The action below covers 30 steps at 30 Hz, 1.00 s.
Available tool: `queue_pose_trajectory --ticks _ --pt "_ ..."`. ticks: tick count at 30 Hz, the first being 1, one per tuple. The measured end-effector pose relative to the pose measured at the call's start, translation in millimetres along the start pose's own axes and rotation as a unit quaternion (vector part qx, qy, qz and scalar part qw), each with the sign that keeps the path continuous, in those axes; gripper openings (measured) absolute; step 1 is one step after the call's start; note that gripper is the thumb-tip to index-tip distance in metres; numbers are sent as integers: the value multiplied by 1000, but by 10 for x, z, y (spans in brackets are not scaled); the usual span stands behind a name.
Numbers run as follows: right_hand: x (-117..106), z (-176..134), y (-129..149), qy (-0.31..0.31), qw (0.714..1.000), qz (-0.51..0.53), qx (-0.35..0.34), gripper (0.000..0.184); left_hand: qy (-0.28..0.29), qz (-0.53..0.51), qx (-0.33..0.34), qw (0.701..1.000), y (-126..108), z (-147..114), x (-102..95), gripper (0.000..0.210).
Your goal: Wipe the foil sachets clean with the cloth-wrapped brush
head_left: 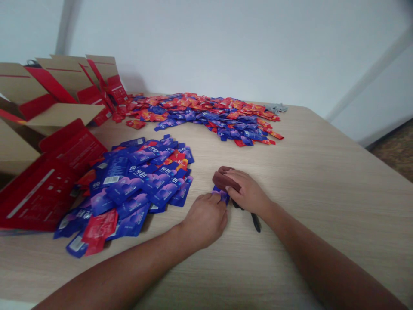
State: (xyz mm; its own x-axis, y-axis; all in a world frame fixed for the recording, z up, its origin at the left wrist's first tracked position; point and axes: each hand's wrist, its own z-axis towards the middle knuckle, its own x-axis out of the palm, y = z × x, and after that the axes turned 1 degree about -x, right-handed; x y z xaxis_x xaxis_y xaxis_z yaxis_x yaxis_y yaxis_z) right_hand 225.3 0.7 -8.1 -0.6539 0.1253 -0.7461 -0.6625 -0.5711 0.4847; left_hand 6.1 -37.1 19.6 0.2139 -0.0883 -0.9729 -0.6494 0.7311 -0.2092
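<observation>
My right hand (247, 191) is wrapped over a reddish-brown block-like object (221, 181), whose exact kind I cannot make out. Partly beneath that object lies a blue-purple sachet (225, 196) on the table. The curled fingers of my left hand (207, 217) grip its near side, and most of the sachet is hidden by both hands. A thin black object (256, 222) pokes out below my right wrist, resting on the wood. Left of my hands spreads a heap of blue sachets (138, 178) with a few red and orange ones mixed in.
A long pile of red and blue sachets (206, 107) runs along the table's back edge by the white wall. Open red cardboard boxes (54, 185) crowd the left side. A grey crumpled item (275, 108) lies at the pile's right end. The wooden table (342, 181) extends right.
</observation>
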Motion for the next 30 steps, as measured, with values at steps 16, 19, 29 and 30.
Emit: queue_pose_trajectory --ticks 16,19,29,30 --pt "-12 -42 6 -4 999 27 -33 58 -1 -1 -1 1000 3 -7 20 24" --pt "-20 -45 10 6 999 25 -40 60 -6 0 -3 1000 6 -5 31 24" --pt "5 -25 1 -2 1000 19 -24 58 -4 1 -5 1000 -4 -3 1 23" --pt "6 -18 0 -7 1000 14 -19 57 -3 0 -5 1000 -5 -2 -1 23"
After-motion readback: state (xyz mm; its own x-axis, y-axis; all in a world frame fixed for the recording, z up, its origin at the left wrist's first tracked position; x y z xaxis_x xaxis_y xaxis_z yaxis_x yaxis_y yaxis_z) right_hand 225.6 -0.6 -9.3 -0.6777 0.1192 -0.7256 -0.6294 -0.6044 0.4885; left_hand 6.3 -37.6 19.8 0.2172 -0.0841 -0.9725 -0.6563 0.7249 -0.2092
